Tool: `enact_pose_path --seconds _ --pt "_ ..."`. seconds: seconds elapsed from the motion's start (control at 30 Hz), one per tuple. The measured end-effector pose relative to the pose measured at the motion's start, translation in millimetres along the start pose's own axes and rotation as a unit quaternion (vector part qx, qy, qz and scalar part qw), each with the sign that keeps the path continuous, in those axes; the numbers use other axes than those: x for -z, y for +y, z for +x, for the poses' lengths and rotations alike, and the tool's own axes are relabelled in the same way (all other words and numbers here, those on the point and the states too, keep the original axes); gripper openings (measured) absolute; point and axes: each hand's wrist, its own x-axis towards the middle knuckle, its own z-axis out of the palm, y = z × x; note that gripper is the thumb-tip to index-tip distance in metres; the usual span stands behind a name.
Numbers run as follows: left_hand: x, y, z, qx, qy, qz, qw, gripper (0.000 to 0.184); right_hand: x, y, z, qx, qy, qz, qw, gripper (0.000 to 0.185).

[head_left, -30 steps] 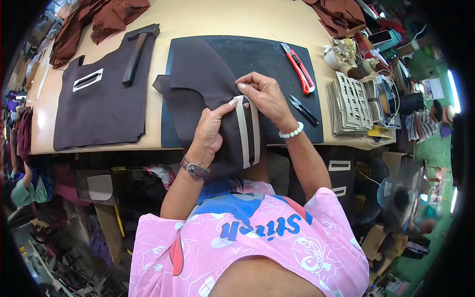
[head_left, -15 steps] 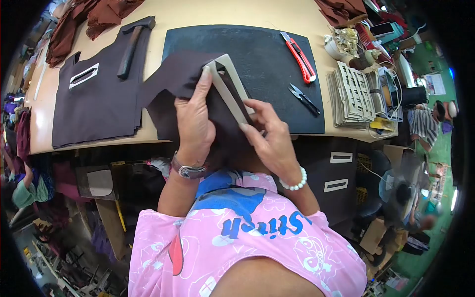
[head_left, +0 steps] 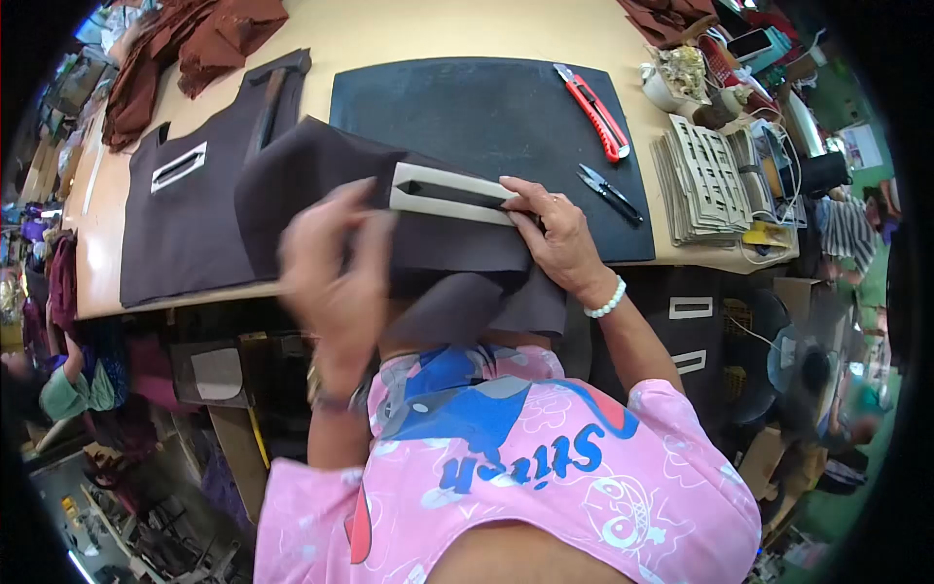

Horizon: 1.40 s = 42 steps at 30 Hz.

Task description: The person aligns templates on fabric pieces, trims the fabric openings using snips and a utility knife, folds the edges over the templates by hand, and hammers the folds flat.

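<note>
My right hand (head_left: 556,231) pinches the right end of a pale slotted strip (head_left: 457,207) on a dark fabric piece (head_left: 292,175). The strip lies nearly level, with a dark slit along its middle. The fabric spreads over the black mat (head_left: 438,97) and hangs past the table's front edge. Motion smears my left hand (head_left: 341,258), which is left of the strip, over the fabric; its fingers are too blurred to read.
A red cutter (head_left: 598,117) and small snips (head_left: 611,195) lie on the mat's right side. Stacked pale slotted pieces (head_left: 686,185) stand at the right. Stacked dark fabric (head_left: 185,234) with a hammer (head_left: 275,97) lies at the left, brown cloth (head_left: 229,39) behind it.
The strip has turned from steep to nearly level, and the fabric has spread left. My left hand has left the strip's upper end and moved left and down. My right hand still grips the strip's end.
</note>
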Motion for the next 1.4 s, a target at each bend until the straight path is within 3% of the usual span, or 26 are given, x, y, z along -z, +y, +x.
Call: enact_pose_path --seconds 0.03,0.1,0.2,0.33,0.57,0.67,0.87,0.97,1.07,1.17,1.4 --pt "-20.1 -0.1 6.4 -0.063 -0.103 -0.015 0.993 0.017 -4.6 0.9 0.2 0.033 0.024 -0.025 0.999 0.04" --pt "-57.5 -3.9 17.0 -0.157 -0.146 -0.05 0.975 0.016 -7.7 -0.3 -0.3 0.031 0.055 -0.033 0.997 0.04" --pt "-86.8 -23.3 31.7 -0.193 -0.222 -0.081 0.952 0.015 -13.6 1.7 -2.0 0.035 0.074 -0.023 0.996 0.041" --pt "-86.4 -27.1 39.4 -0.133 -0.315 -0.087 0.936 0.02 -12.2 3.5 -2.2 0.045 0.079 -0.015 0.996 0.042" --pt "-76.3 -51.3 37.2 -0.173 -0.438 -0.093 0.877 0.019 -8.3 6.5 0.0 0.075 0.058 -0.043 0.995 0.039" --pt "-73.5 -55.1 37.8 -0.125 -0.46 -0.115 0.872 0.016 -5.0 8.5 1.4 0.066 0.027 -0.047 0.996 0.036" --pt "-56.4 -71.4 24.3 -0.161 -0.387 -0.067 0.906 0.015 13.9 22.9 -1.3 0.211 -0.048 -0.118 0.969 0.031" --pt "-55.0 -73.4 19.4 -0.167 -0.354 -0.064 0.918 0.018 19.4 25.8 -3.7 0.194 -0.05 -0.072 0.977 0.029" --pt "-56.1 -75.3 20.0 -0.173 -0.362 -0.068 0.913 0.019 16.7 13.4 -0.7 -0.044 -0.037 0.024 0.998 0.029" --pt "-55.9 -76.6 22.5 -0.171 -0.372 -0.081 0.909 0.017 8.8 6.9 11.1 -0.015 -0.018 -0.124 0.992 0.03" --pt "-58.0 -79.4 20.9 -0.18 -0.353 -0.096 0.913 0.014 -1.5 15.9 14.0 0.029 -0.002 -0.264 0.964 0.049"
